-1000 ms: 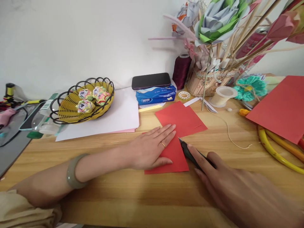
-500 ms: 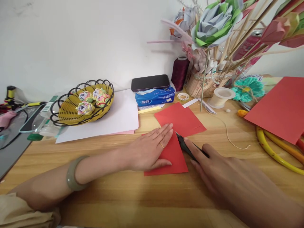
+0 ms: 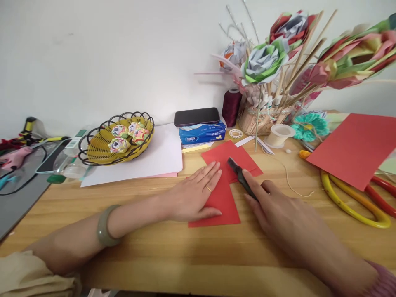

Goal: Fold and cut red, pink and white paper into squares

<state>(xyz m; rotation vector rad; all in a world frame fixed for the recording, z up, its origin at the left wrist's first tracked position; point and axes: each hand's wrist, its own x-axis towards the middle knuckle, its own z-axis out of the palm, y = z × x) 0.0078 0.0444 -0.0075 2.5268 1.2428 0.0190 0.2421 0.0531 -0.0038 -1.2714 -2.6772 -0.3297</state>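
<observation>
A single camera, worn on the person's head, looks forward and slightly down across the counter (image 3: 154, 255) from its near side. It sits close: the forearms (image 3: 136, 220) enter from the lower corners, and the left hand (image 3: 192, 196) and right hand (image 3: 275, 214) fall below mid-height. The wall (image 3: 123, 53) behind fills much of the upper part; the counter's front edge shows at the bottom.

phone (image 3: 197, 117) on tissue pack (image 3: 202, 135) behind paper pieces (image 3: 244, 160), basket (image 3: 97, 147) at left

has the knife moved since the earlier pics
Yes: the knife has moved forward; judged against the blue pack by the wall, its tip is now closer.
</observation>
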